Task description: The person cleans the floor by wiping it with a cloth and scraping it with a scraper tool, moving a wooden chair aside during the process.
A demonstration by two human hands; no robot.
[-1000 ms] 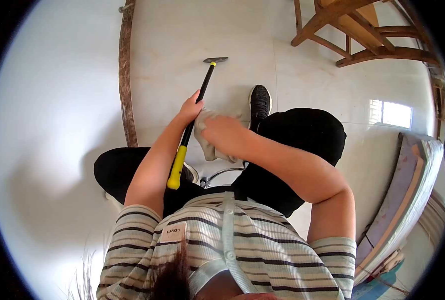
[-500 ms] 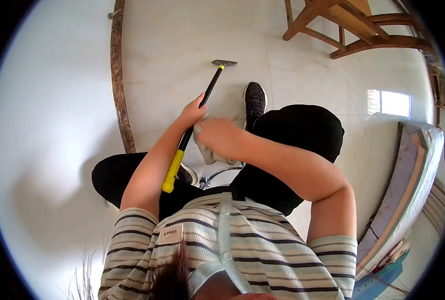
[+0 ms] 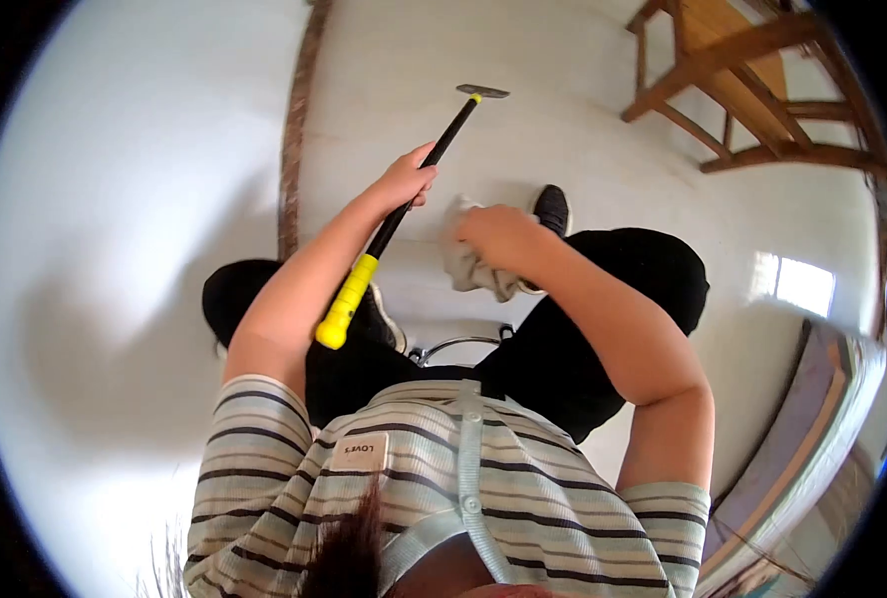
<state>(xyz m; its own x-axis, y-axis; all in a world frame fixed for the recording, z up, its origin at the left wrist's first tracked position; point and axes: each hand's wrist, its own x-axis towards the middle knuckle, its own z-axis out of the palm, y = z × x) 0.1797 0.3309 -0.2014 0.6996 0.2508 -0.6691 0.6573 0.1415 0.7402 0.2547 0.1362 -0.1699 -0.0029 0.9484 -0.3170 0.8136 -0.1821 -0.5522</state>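
At the left, a brown strip [image 3: 292, 140] runs along the floor's left edge, below the pale wall [image 3: 135, 249]; if the long-handled tool [image 3: 394, 229] swung that way, its head could knock or scuff either one. The tool slants above the floor [image 3: 384, 60], its yellow grip [image 3: 349, 299] close to the person's left thigh and its flat head [image 3: 483, 92] out ahead, towards the floor's far edge; whether the head touches the floor cannot be told. The left hand [image 3: 404, 182] is closed around the black shaft partway along, the only hand on it, so a loose or off-balance hold could let the shaft roll and the head tip. To its right, the right hand [image 3: 503, 236] grasps a bunched, pale cloth [image 3: 473, 269], though some fingertips are hidden. The cloth's loose folds hang near the right shoe [image 3: 553, 209], where they could drop underfoot. Towards the floor's far right corner stands a wooden chair [image 3: 797, 152], whose legs a wide sweep of the tool might catch.
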